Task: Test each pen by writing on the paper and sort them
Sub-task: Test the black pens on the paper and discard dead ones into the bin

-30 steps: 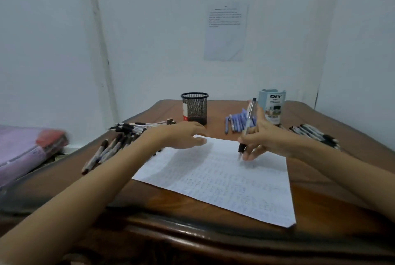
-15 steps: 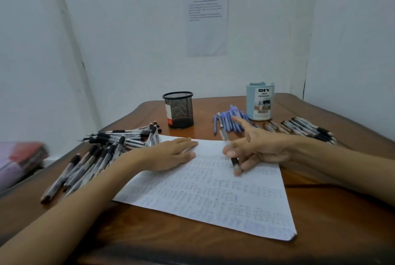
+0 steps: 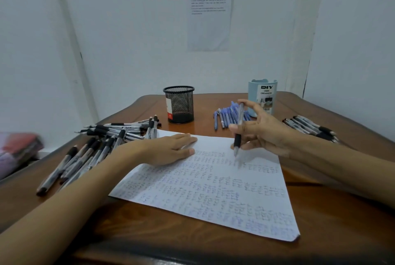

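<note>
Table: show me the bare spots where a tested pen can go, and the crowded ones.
Bare wood lies between the mesh cup and the blue pens, and along the near edge in front of the paper. Crowded: the black pen pile on the left, the blue pens by the organizer, and the black pens far right.

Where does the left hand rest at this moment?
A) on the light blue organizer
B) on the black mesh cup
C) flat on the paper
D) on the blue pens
C: the left hand lies flat, fingers straight, on the upper left part of the paper, while the right hand holds a pen tip down.
</note>
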### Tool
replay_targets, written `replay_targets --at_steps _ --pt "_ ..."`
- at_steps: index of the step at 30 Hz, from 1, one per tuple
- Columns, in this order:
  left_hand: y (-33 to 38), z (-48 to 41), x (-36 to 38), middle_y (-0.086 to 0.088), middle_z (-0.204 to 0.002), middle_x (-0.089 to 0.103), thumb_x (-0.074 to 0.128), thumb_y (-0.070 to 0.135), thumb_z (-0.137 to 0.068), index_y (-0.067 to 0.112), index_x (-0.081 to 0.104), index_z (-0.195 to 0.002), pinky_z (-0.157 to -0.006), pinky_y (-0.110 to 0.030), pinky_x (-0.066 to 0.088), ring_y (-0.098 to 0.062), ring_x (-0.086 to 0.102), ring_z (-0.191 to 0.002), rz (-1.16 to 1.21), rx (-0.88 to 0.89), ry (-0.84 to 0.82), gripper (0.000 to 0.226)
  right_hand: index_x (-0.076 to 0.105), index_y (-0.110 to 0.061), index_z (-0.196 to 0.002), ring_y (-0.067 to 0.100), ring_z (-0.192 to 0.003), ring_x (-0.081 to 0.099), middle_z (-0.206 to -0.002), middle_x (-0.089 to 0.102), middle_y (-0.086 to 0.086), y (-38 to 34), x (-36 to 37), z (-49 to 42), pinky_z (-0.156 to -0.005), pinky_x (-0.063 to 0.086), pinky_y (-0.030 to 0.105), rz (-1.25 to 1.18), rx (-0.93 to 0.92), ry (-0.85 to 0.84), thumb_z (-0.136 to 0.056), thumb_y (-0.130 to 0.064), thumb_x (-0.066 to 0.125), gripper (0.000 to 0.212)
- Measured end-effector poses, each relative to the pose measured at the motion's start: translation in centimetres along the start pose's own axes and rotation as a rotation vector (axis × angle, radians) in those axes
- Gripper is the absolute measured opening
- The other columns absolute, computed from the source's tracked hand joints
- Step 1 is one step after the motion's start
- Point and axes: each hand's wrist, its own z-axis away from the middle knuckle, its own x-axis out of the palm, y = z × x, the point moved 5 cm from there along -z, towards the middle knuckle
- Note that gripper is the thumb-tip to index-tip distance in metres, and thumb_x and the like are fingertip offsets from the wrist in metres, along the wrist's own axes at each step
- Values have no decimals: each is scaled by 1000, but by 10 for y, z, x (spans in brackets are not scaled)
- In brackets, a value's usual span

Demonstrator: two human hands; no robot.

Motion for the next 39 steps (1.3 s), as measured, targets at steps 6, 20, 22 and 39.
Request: replay_targets --at_steps 6,20,22,39 --pt "2 2 -4 4 -158 8 27 42 -99 25 13 -150 -114 -30 10 -15 12 -144 -11 12 49 55 51 -12 -85 4 -36 40 -63 47 0 5 -12 -3 -30 29 12 -165 -4 151 -60 -19 73 34" --pt "1 2 -4 5 -158 8 27 43 -99 28 13 -149 -115 -31 10 -15 12 -144 -18 10 47 55 51 -12 -56 11 -41 52 -51 59 3 12 12 0 -39 43 18 315 -103 90 -77 -29 72 35" --pt "1 1 -4 5 -158 8 27 44 -99 28 13 -149 -115 -31 10 -15 12 -144 -19 11 44 55 45 -12 -52 9 -36 46 -43 51 1 12 10 -1 -38 39 17 387 -143 126 -79 -25 72 40" --pt "0 1 -4 7 -158 6 26 44 -98 28 11 -150 -115 -30 8 -13 10 -144 -14 14 33 56 45 -7 -57 6 -35 45 -49 50 9 16 10 -5 -37 36 14 479 -198 100 -88 -6 60 34"
